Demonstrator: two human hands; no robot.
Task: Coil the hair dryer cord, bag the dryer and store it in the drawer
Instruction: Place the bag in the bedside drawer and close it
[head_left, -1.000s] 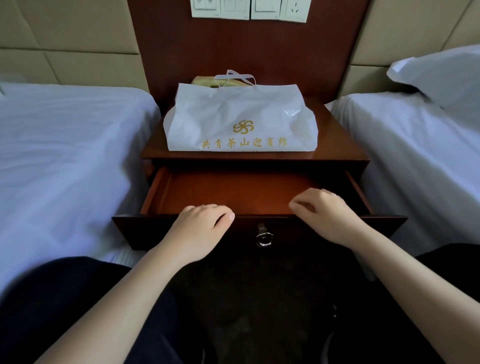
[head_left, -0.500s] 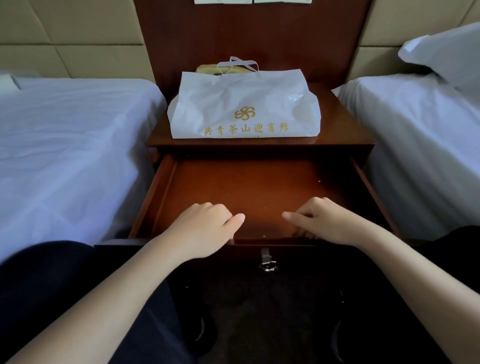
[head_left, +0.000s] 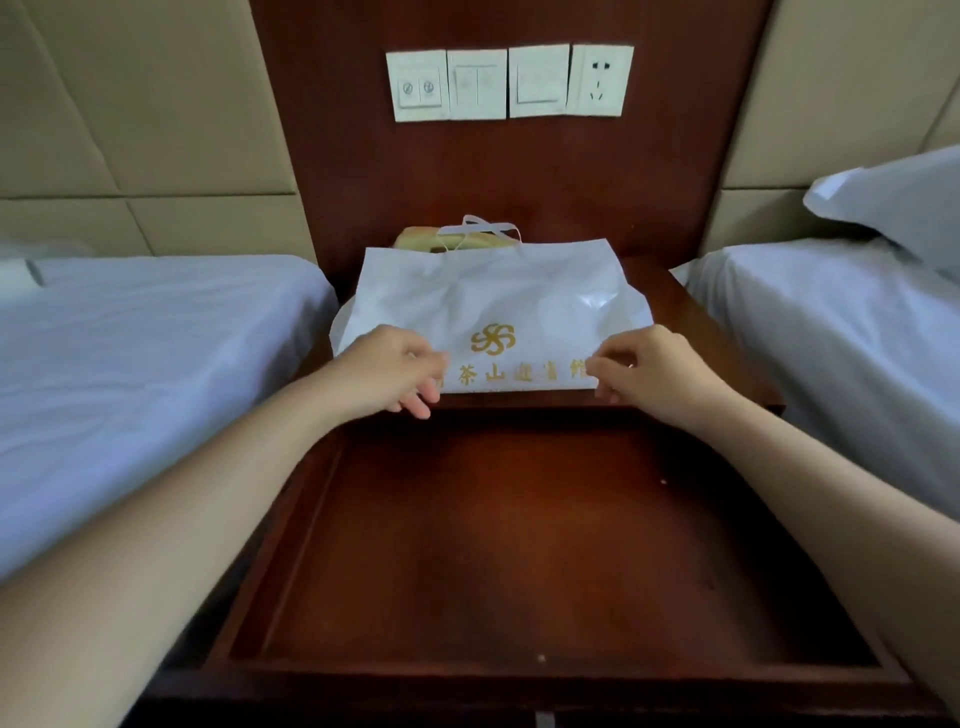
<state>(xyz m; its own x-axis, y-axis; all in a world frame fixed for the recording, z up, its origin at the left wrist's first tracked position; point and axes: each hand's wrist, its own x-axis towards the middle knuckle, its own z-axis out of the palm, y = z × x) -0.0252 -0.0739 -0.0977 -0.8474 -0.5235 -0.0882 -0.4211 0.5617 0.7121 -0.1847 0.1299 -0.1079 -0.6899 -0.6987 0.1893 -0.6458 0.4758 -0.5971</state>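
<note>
Pinching the bag (head_left: 493, 296) at its near corners with fingers (head_left: 418, 408) of my left hand (head_left: 387, 371) and right hand (head_left: 654, 371), I have it at the desk (head_left: 667, 296) front, poised to slide into the open drawer (head_left: 519, 545) below.

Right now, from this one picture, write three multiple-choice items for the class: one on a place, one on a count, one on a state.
1. Where does the white bag lie?
A. on the floor
B. on top of the nightstand
C. inside the drawer

2. How many white wall plates are above the nightstand?
A. four
B. two
C. six

3. The drawer is:
A. shut
B. taken right out
C. pulled open

Answers: 1 B, the bag rests on the wooden top behind the drawer. 2 A, four plates sit side by side in a row. 3 C, the drawer's bare floor is in full view.
</note>
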